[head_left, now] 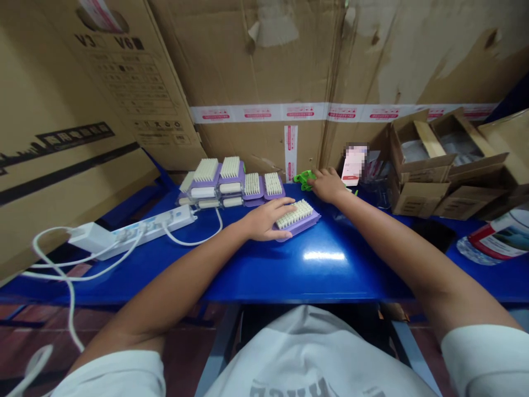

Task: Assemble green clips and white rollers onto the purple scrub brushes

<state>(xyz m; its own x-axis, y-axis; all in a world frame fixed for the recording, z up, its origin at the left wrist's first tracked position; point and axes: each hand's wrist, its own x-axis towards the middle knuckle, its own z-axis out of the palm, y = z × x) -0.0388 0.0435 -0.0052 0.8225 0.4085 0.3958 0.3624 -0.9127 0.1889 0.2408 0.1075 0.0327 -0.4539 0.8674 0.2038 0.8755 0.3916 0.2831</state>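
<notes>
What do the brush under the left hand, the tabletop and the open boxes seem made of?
Brush: probably plastic; matte cream bristles, smooth purple base, though the bristles could be rubber.
Tabletop: glossy blue, perhaps painted metal or laminate; it mirrors a bright light streak.
Open boxes: matte brown cardboard, shown by the creased flaps.

The left hand (268, 219) covers the left end of the purple brush stack (298, 216), and the right hand (327, 184) hides one part of the green pieces (305, 179). On the phone (353, 165), the screen is partly pixelated. The bottle (498, 237) is cut by the right edge, the shirt lettering (291, 390) by the bottom one. The tape print (300, 111) is too small for reading.
</notes>
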